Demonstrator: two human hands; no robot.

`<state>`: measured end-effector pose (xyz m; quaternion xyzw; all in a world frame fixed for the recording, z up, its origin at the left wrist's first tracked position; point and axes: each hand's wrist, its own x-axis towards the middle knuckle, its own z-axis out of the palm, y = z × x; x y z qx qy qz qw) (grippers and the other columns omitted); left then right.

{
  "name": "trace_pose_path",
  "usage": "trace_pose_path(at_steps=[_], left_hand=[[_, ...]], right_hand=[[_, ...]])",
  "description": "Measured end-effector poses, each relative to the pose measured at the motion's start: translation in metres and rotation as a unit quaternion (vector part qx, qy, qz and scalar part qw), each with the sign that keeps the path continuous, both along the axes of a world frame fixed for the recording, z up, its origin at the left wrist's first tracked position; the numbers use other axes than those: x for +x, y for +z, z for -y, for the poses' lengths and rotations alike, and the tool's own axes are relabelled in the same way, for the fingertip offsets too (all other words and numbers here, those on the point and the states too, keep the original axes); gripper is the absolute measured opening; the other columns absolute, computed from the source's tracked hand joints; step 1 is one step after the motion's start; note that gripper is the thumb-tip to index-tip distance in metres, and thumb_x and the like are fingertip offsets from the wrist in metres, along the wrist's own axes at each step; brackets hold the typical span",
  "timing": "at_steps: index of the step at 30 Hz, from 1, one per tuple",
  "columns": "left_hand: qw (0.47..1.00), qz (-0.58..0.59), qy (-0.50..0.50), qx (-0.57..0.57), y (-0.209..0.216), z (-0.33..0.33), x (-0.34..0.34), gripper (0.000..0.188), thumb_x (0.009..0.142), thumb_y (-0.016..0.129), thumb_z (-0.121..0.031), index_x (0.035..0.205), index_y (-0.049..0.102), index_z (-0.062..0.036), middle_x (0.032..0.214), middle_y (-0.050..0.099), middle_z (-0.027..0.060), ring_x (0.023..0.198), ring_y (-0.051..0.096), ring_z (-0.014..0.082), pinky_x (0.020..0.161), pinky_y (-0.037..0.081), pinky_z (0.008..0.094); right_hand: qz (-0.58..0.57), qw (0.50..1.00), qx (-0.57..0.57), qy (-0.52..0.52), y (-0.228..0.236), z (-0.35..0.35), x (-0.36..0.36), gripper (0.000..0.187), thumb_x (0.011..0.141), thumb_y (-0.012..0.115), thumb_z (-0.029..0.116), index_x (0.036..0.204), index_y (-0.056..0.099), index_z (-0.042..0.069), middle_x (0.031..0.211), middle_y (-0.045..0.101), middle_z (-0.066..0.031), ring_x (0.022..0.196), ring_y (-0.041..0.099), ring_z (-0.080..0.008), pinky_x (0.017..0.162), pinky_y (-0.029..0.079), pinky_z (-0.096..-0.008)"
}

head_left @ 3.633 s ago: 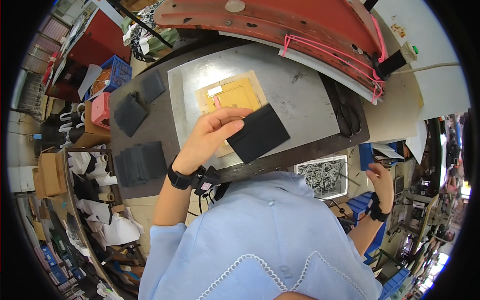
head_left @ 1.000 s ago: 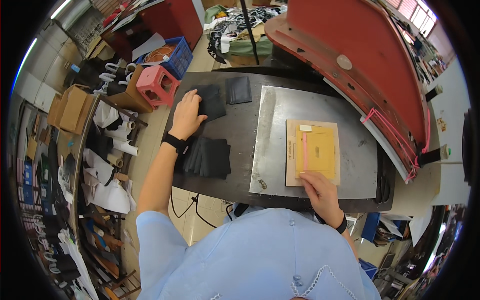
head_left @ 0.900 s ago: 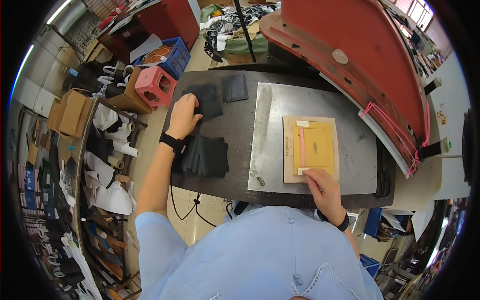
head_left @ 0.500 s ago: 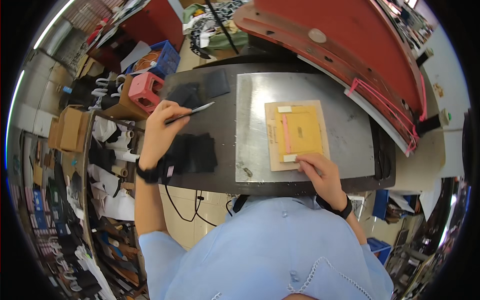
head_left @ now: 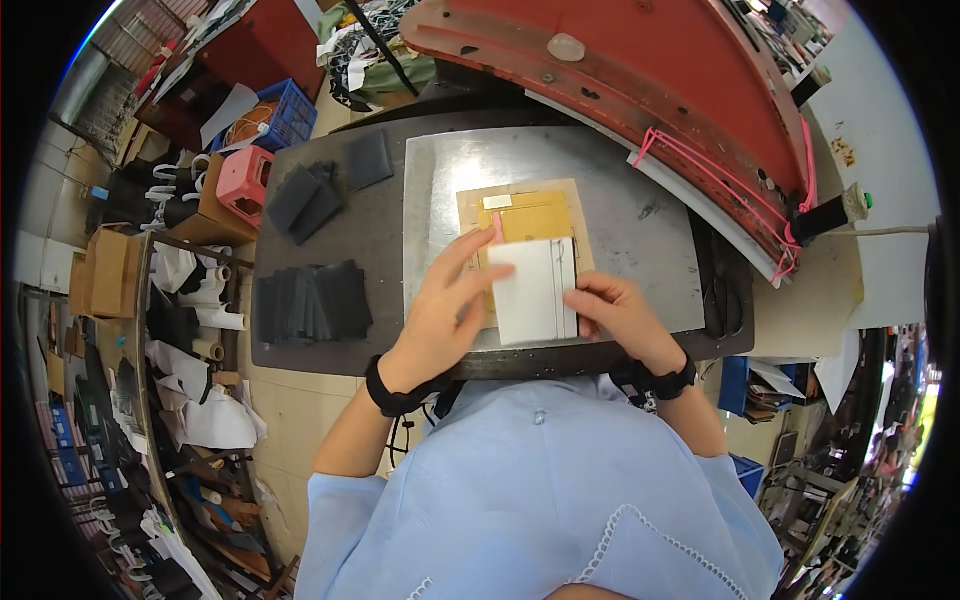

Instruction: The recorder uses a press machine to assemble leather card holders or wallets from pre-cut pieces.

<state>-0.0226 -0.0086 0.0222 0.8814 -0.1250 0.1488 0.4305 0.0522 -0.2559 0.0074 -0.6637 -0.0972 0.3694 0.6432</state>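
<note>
A pale rectangular panel (head_left: 533, 300) with thin lines and a dark right edge is in front of me, over the lower part of a yellow template (head_left: 543, 218). My right hand (head_left: 622, 312) pinches the panel by its right edge. At its left side is my left hand (head_left: 440, 300), fingers apart and slightly blurred; one fingertip overlaps the panel's upper left corner. Another finger reaches up beside the pink strip (head_left: 497, 227) on the template. Under the template lies a light brown board (head_left: 582, 235), partly hidden by the panel. The board rests on a metal plate (head_left: 640, 270).
Dark flat pieces (head_left: 315, 302) lie in a fanned row on the left of the table (head_left: 390, 225); more dark pieces (head_left: 303, 200) and a single one (head_left: 370, 160) sit farther back. A large red machine arm (head_left: 600, 60) hangs over the far right. Scissors (head_left: 723, 305) lie at the right edge.
My left hand has moved right from above the dark pieces to the template, bringing the panel it held. My right hand has left the template's lower edge and taken the panel's right edge.
</note>
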Motion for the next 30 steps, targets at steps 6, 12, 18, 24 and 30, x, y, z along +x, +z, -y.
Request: trace_pose_path(at_steps=[6, 12, 18, 24, 30], left_hand=[[0.997, -0.076, 0.02, 0.009, -0.018, -0.015, 0.012, 0.033, 0.09, 0.064, -0.004, 0.123, 0.064, -0.0045, 0.137, 0.059, 0.0157, 0.128, 0.055, 0.034, 0.105, 0.044, 0.0394], [0.994, -0.011, -0.006, 0.108, -0.03, -0.011, 0.026, 0.035, 0.09, 0.069, -0.017, 0.121, 0.062, -0.0019, 0.136, 0.058, 0.016, 0.129, 0.051, 0.0356, 0.102, 0.044, 0.0431], [0.991, -0.015, -0.012, 0.13, -0.033, -0.006, 0.032, 0.039, 0.091, 0.069, -0.018, 0.125, 0.062, -0.0007, 0.141, 0.056, 0.0148, 0.133, 0.048, 0.0352, 0.106, 0.04, 0.0431], [0.988, -0.02, -0.012, 0.154, -0.033, -0.006, 0.032, 0.045, 0.09, 0.069, -0.02, 0.129, 0.059, -0.0006, 0.143, 0.054, 0.0148, 0.135, 0.046, 0.0344, 0.108, 0.038, 0.044], [0.979, -0.008, -0.007, 0.204, -0.033, -0.007, 0.032, 0.045, 0.089, 0.07, -0.021, 0.128, 0.058, -0.0015, 0.144, 0.053, 0.0143, 0.135, 0.046, 0.0345, 0.11, 0.037, 0.0467]], right_hand=[[0.11, 0.992, -0.025, -0.055, -0.012, -0.013, 0.038, 0.036, 0.097, 0.064, 0.019, 0.126, 0.06, -0.002, 0.074, 0.062, 0.0006, 0.06, 0.055, -0.0046, 0.053, 0.044, -0.0198], [0.132, 0.988, -0.067, -0.045, -0.006, -0.025, 0.046, 0.052, 0.093, 0.067, 0.015, 0.138, 0.049, -0.004, 0.074, 0.062, -0.0027, 0.06, 0.055, -0.007, 0.054, 0.044, -0.0228], [0.172, 0.98, -0.084, -0.057, -0.012, -0.029, 0.044, 0.052, 0.092, 0.068, 0.014, 0.137, 0.05, -0.005, 0.073, 0.06, -0.0026, 0.062, 0.053, -0.0074, 0.056, 0.042, -0.0242], [0.174, 0.98, -0.075, -0.055, -0.017, -0.03, 0.046, 0.054, 0.091, 0.068, 0.015, 0.137, 0.05, -0.006, 0.073, 0.06, -0.0028, 0.064, 0.053, -0.0081, 0.059, 0.043, -0.0248], [0.181, 0.976, -0.104, -0.056, -0.021, -0.03, 0.045, 0.056, 0.091, 0.07, 0.021, 0.137, 0.052, -0.003, 0.072, 0.062, -0.0055, 0.064, 0.056, -0.0121, 0.061, 0.045, -0.0278]])
